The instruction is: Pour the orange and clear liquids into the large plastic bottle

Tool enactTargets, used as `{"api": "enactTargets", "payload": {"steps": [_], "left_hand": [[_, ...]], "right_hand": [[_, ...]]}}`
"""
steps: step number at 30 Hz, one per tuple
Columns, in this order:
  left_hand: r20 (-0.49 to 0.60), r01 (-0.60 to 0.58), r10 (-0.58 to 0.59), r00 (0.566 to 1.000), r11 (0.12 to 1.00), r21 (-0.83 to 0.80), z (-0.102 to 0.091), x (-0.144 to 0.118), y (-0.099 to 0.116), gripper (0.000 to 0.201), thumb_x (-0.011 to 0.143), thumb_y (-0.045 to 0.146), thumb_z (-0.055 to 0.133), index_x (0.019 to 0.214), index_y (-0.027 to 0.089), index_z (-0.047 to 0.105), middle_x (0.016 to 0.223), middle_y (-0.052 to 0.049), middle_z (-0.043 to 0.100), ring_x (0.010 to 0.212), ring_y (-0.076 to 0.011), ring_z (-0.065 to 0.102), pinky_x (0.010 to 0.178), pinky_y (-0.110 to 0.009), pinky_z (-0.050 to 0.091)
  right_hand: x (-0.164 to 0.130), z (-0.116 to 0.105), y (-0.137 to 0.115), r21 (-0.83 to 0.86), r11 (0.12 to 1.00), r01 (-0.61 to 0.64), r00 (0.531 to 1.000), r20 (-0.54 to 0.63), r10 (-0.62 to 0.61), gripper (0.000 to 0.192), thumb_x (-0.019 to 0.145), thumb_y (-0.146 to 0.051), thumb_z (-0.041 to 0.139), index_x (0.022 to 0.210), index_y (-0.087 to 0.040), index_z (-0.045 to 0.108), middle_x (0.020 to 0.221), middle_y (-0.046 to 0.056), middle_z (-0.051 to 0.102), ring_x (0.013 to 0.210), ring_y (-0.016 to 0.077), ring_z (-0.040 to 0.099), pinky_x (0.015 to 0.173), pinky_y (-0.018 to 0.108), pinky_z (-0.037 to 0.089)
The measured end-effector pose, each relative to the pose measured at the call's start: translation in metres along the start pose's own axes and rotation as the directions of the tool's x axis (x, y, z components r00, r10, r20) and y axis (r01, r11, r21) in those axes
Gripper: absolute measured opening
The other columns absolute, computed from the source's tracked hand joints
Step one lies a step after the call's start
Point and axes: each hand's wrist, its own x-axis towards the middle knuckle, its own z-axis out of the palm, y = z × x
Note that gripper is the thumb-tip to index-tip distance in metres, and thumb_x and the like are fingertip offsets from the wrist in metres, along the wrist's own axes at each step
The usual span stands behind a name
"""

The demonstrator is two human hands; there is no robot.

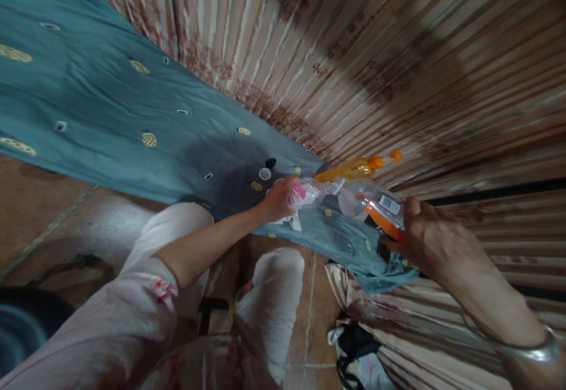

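My left hand point(279, 200) is closed around a clear plastic bottle point(309, 194) with pink print, held over the blue cloth. My right hand point(422, 230) grips a larger clear plastic bottle point(369, 201) with an orange label and a barcode, tilted so its neck points left. The necks of the two bottles meet or overlap; I cannot tell whether they touch. Behind them is an orange-yellow bottle point(351, 169) with an orange cap. A white cap point(265, 173) and a small black cap-like piece point(270, 163) lie near my left hand. White crumpled material point(292, 220) shows under that hand.
Blue cloth point(101, 95) with pineapple prints covers the long surface before me. Pleated floral curtains point(354, 53) hang along its far side and right. Dark and white fabric items point(360, 354) lie on the tiled floor point(309, 319). A dark round object point(26, 337) stands at lower left.
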Motion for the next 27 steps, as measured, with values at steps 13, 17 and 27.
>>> {"api": "enactTargets", "payload": {"steps": [13, 17, 27], "left_hand": [[-0.016, -0.023, 0.023, 1.0, 1.0, 0.005, 0.003, 0.001, -0.003, 0.096, 0.077, 0.016, 0.097, 0.168, 0.025, 0.068, 0.167, -0.019, 0.087, 0.154, -0.0453, 0.087, 0.136, -0.066, 0.073], [-0.005, -0.009, 0.009, 1.0, 1.0, -0.005, 0.003, 0.001, -0.004, 0.095, 0.077, 0.019, 0.097, 0.168, 0.023, 0.068, 0.171, -0.022, 0.084, 0.158, -0.0479, 0.085, 0.138, -0.068, 0.071], [-0.008, -0.01, 0.009, 1.0, 1.0, -0.027, 0.004, 0.0, -0.005, 0.095, 0.076, 0.019, 0.097, 0.166, 0.025, 0.068, 0.17, -0.021, 0.084, 0.157, -0.0474, 0.084, 0.138, -0.069, 0.07]], "right_hand": [[0.0, -0.001, -0.001, -0.11, 0.994, 0.026, 1.0, -0.012, -0.027, 0.049, 0.092, -0.043, 0.111, 0.109, -0.02, 0.071, 0.094, 0.014, 0.087, 0.086, 0.0338, 0.089, 0.076, 0.034, 0.06], [0.004, -0.013, -0.004, -0.073, 0.997, -0.029, 0.996, 0.08, 0.035, 0.051, 0.093, -0.044, 0.112, 0.114, -0.017, 0.073, 0.098, 0.017, 0.089, 0.087, 0.0347, 0.091, 0.073, 0.035, 0.058], [0.004, -0.012, -0.002, -0.051, 0.998, -0.022, 0.997, 0.066, 0.026, 0.048, 0.094, -0.04, 0.111, 0.111, -0.019, 0.071, 0.095, 0.014, 0.087, 0.085, 0.033, 0.089, 0.072, 0.035, 0.056]]}}
